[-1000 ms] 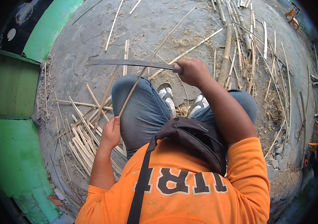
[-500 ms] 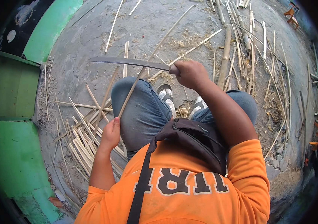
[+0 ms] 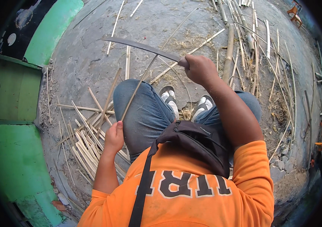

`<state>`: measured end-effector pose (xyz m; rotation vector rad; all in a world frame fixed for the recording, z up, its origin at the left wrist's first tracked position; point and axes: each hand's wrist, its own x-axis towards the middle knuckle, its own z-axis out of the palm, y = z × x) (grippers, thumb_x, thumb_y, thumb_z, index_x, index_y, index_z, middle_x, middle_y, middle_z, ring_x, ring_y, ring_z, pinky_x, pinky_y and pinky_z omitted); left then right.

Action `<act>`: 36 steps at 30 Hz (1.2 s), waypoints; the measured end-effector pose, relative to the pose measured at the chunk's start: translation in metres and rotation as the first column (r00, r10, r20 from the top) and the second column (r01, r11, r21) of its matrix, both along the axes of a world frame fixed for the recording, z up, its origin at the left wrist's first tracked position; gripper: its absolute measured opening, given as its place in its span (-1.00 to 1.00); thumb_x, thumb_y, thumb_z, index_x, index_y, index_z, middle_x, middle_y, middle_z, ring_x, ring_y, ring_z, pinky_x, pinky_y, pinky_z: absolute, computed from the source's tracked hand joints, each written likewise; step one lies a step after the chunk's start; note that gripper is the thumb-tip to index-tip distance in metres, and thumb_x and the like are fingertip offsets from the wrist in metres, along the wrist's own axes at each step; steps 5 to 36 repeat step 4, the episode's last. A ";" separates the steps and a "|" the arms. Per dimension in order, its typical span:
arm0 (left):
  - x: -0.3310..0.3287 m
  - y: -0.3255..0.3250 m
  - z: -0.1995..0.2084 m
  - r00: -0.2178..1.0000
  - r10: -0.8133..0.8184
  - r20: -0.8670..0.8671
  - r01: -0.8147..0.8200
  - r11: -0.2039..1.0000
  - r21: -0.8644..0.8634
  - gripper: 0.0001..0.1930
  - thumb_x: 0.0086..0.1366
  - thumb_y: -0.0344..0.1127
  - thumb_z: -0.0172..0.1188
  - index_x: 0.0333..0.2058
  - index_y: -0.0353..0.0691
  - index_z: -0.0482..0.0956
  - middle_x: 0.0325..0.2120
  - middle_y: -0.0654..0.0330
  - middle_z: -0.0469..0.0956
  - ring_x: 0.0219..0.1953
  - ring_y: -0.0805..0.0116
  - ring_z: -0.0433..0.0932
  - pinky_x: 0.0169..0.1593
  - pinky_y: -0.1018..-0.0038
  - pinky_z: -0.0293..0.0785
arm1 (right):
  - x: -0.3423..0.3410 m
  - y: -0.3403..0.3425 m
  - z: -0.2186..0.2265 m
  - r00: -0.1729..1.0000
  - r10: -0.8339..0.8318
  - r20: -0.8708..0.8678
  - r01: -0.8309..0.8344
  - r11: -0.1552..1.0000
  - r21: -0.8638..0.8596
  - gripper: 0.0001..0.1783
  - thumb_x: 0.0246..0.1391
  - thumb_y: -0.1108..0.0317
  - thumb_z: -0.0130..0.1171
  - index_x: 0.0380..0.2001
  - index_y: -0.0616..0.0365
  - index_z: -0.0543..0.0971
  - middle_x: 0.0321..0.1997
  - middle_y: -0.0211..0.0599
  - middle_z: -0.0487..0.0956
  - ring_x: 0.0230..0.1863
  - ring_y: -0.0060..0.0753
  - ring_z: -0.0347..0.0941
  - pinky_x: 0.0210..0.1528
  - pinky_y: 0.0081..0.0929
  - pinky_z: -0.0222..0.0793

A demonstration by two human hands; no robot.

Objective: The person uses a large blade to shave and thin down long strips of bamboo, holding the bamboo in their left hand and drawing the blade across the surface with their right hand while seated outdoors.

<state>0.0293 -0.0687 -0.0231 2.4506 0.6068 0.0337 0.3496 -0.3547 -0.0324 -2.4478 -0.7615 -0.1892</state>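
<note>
My right hand [image 3: 201, 70] is closed round the handle of a machete [image 3: 146, 47]. Its long, slightly curved blade points left, beyond my knees, and crosses over a thin bamboo strip [image 3: 140, 84]. The near end of that strip is gripped in my left hand [image 3: 114, 137], thumb along it, beside my left thigh. From there the strip slants up past my left knee to the far right, its far part lying beyond the blade. Whether the edge touches the strip or passes just above it, I cannot tell.
A pile of split bamboo strips [image 3: 85, 149] lies left of my left leg. Bamboo poles [image 3: 229, 49] and loose strips are strewn at the far right. Green panels [image 3: 10, 159] stand along the left. An orange chair [image 3: 294, 15] is at the far right corner.
The machete has moved away from me along the strip and slightly right, with my right hand. A thin curled sliver now hangs near the blade. My left hand has hardly moved.
</note>
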 end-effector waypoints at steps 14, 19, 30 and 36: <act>0.003 -0.004 0.000 1.000 0.014 0.014 -0.012 0.995 -0.098 -0.34 0.64 0.18 -0.17 -0.27 -0.38 0.58 -0.56 0.00 0.56 -0.48 0.05 0.52 -0.29 0.20 0.43 | -0.024 0.009 -0.001 0.979 0.203 -0.022 -0.203 0.979 0.005 -0.87 0.10 0.20 0.30 -0.33 -0.05 0.61 -0.41 -0.07 0.66 -0.29 0.17 0.64 -0.23 0.09 0.51; 0.003 -0.004 0.000 1.000 0.014 0.014 -0.012 0.995 -0.098 -0.34 0.64 0.18 -0.17 -0.27 -0.38 0.58 -0.56 0.00 0.56 -0.48 0.05 0.52 -0.29 0.20 0.43 | -0.024 0.009 -0.001 0.979 0.203 -0.022 -0.203 0.979 0.005 -0.87 0.10 0.20 0.30 -0.33 -0.05 0.61 -0.41 -0.07 0.66 -0.29 0.17 0.64 -0.23 0.09 0.51; 0.003 -0.004 0.000 1.000 0.014 0.014 -0.012 0.995 -0.098 -0.34 0.64 0.18 -0.17 -0.27 -0.38 0.58 -0.56 0.00 0.56 -0.48 0.05 0.52 -0.29 0.20 0.43 | -0.024 0.009 -0.001 0.979 0.203 -0.022 -0.203 0.979 0.005 -0.87 0.10 0.20 0.30 -0.33 -0.05 0.61 -0.41 -0.07 0.66 -0.29 0.17 0.64 -0.23 0.09 0.51; 0.003 -0.004 0.000 1.000 0.014 0.014 -0.012 0.995 -0.098 -0.34 0.64 0.18 -0.17 -0.27 -0.38 0.58 -0.56 0.00 0.56 -0.48 0.05 0.52 -0.29 0.20 0.43 | -0.024 0.009 -0.001 0.979 0.203 -0.022 -0.203 0.979 0.005 -0.87 0.10 0.20 0.30 -0.33 -0.05 0.61 -0.41 -0.07 0.66 -0.29 0.17 0.64 -0.23 0.09 0.51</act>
